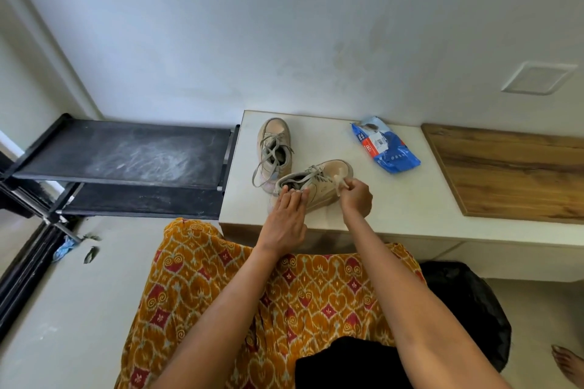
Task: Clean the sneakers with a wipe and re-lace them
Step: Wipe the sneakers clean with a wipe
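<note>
I see two beige sneakers with grey laces on a white tabletop, and I will use the near beige sneaker as my landmark. It lies on its side just past my hands, with its long line running from left to right: the heel and open mouth are at the left, the toe at the right. My left hand rests on the heel end, fingers mostly straight and bent over the rim of the mouth, pressing it down and not curled round anything. My right hand is by the toe end, fingers curled, pinching a pale strip that I take to be the end of the grey lace; I cannot tell for sure if it is the lace or a bit of wipe. The other beige sneaker stands just behind the near one, toe pointing away, laces loose and hanging. A blue packet of wipes lies behind and to the right of the near sneaker, apart from it. I think the step now is working the lace out, so the pull should go to the right, along the shoe, while the left hand keeps the heel from sliding. The right hand is the nearer one to the lace holes.
</note>
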A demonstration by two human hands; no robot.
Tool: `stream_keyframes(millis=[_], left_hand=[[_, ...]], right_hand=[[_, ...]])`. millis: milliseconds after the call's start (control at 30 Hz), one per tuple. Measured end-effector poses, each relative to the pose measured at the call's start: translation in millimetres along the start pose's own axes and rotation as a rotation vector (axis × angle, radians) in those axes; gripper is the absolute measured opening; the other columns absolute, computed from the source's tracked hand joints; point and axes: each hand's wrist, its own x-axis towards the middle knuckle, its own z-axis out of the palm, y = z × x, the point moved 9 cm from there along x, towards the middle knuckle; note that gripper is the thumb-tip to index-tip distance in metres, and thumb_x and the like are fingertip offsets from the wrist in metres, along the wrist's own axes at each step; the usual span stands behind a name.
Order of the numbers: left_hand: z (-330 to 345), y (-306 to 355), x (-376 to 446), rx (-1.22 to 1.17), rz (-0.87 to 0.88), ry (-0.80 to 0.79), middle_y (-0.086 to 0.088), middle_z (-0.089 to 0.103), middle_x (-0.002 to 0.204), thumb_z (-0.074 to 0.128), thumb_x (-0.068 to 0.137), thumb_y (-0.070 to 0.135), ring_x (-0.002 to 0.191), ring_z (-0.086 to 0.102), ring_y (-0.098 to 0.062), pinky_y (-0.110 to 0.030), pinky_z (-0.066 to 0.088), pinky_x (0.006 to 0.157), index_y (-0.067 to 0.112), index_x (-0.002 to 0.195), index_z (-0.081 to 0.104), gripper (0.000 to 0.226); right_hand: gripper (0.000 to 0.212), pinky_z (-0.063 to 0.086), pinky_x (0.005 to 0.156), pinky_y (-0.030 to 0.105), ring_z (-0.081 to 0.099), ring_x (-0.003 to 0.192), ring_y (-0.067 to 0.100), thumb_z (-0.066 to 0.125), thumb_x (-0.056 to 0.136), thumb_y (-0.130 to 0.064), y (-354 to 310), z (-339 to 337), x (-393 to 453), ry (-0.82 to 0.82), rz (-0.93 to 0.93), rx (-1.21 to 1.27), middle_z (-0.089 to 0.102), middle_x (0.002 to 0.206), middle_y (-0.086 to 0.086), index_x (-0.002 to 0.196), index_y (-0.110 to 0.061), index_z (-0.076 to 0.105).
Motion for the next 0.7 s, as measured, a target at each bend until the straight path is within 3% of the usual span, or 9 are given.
stream_keyframes(millis=[200, 300, 433, 567, 700], left_hand=[[4, 2, 1, -0.025, 0.049, -0.037, -0.019, 0.030, 0.145, 0.028, 0.092, 0.032, 0.136, 0.025, -0.033, -0.039, -0.011, 0.114, -0.001, 0.142, -0.009, 0.071], [4, 0, 0, 0.002, 0.051, -0.010, -0.017, 0.046, 0.132, 0.024, 0.084, 0.033, 0.126, 0.041, -0.032, -0.042, 0.001, 0.115, -0.002, 0.145, 0.010, 0.071], [0, 1, -1, -0.007, 0.052, 0.031, -0.016, 0.048, 0.128, 0.036, 0.084, 0.032, 0.122, 0.044, -0.032, -0.042, 0.006, 0.115, -0.003, 0.145, 0.021, 0.071], [-1, 2, 0, 0.016, 0.045, 0.049, -0.014, 0.055, 0.118, 0.034, 0.078, 0.034, 0.112, 0.051, -0.029, -0.045, 0.017, 0.112, -0.003, 0.139, 0.038, 0.071], [3, 3, 1, -0.004, 0.065, 0.073, -0.014, 0.054, 0.119, 0.033, 0.077, 0.035, 0.113, 0.048, -0.029, -0.045, 0.016, 0.113, -0.003, 0.139, 0.036, 0.073]], right_hand=[[0.007, 0.051, 0.085, 0.043, 0.062, 0.088, 0.016, 0.062, 0.087, -0.022, 13, 28, -58, -0.041, -0.133, 0.021, 0.070, 0.092, -0.003, 0.092, -0.020, 0.067], [0.006, 0.050, 0.085, 0.041, 0.062, 0.088, 0.016, 0.065, 0.086, -0.024, 14, 22, -53, -0.063, -0.141, 0.011, 0.069, 0.093, -0.001, 0.089, -0.019, 0.064], [0.010, 0.047, 0.094, 0.044, 0.061, 0.100, 0.021, 0.062, 0.088, -0.024, 22, -22, -5, 0.099, 0.060, 0.131, 0.069, 0.104, 0.003, 0.095, -0.017, 0.064], [0.020, 0.042, 0.093, 0.040, 0.053, 0.110, 0.026, 0.062, 0.088, -0.026, 20, -21, 23, 0.056, 0.104, -0.024, 0.067, 0.112, 0.006, 0.103, -0.013, 0.069], [0.018, 0.040, 0.089, 0.039, 0.049, 0.110, 0.025, 0.061, 0.089, -0.021, 11, -11, -1, 0.079, 0.072, -0.069, 0.065, 0.112, 0.007, 0.103, -0.014, 0.069]])
